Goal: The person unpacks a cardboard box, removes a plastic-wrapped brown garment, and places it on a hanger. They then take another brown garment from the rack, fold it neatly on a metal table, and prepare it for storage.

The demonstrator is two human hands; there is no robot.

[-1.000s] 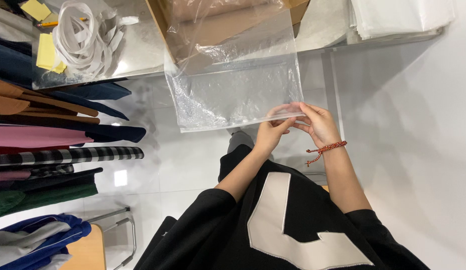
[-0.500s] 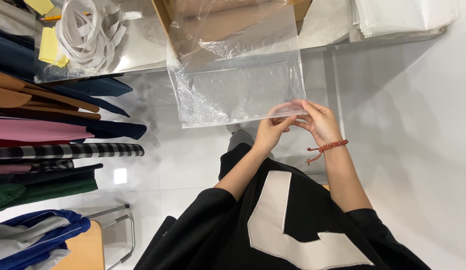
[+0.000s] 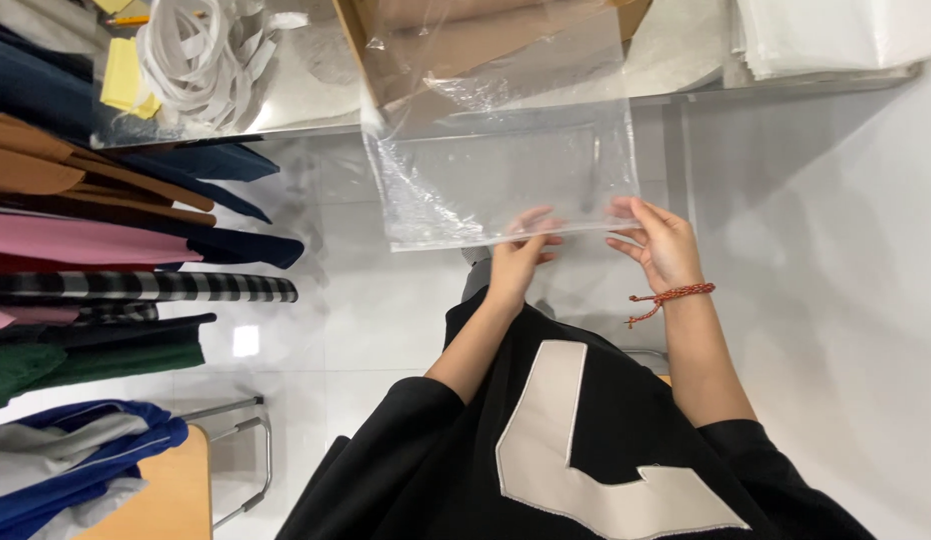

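While both hands pinch near edge, clear bag extends away.

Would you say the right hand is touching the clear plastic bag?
Touching: the head view shows the right hand pinching the clear plastic bag's near edge.

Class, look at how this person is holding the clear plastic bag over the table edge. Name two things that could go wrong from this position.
1. Both the left hand and the right hand pinch only the near edge of the clear plastic bag, so the thin film might slip free or crease.
2. The bag's far end lies against the cardboard box, so it may catch there if pulled.
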